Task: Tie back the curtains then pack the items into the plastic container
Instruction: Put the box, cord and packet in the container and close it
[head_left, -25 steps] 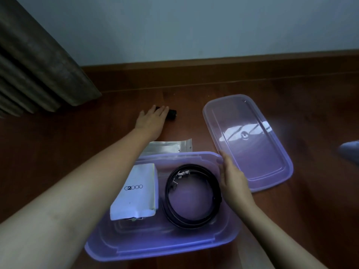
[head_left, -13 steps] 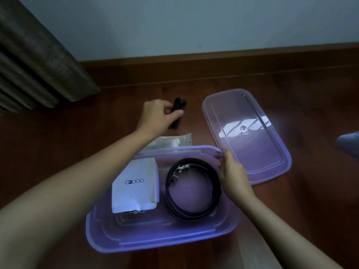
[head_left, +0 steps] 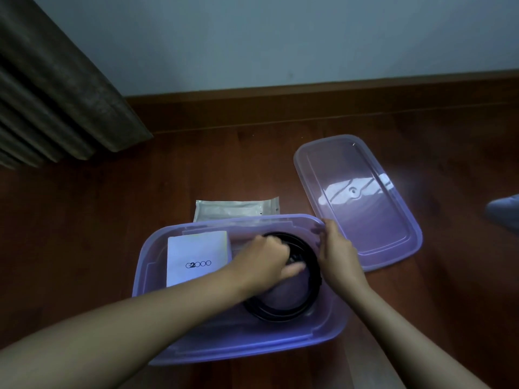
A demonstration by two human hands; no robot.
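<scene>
Since half a second ago my left hand (head_left: 264,256) has swung back from the floor beyond the plastic container (head_left: 224,352) and dipped inside it, bringing the small black piece toward the middle of the coil. Its fingers are curled downward with the thumb out, blurred by motion. Whether they still pinch that piece I cannot tell.

Nearest me inside the container lies the black belt (head_left: 280,313), wound into a flat ring, probably so it fits the floor of the tub. To the left of it in the container is the white pouch (head_left: 196,256), smooth, flat and printed.

My right hand (head_left: 337,254) grips the container's far right corner, fingers hooked over the rim, I think to keep the light, translucent purple tub from sliding.

Just behind the container a crinkled silver bag (head_left: 236,209) waits on the glossy wooden floor. The lid (head_left: 379,220) lies to the container's right, touching its corner. Far left beyond the container hangs the heavy pleated curtain (head_left: 56,94).
</scene>
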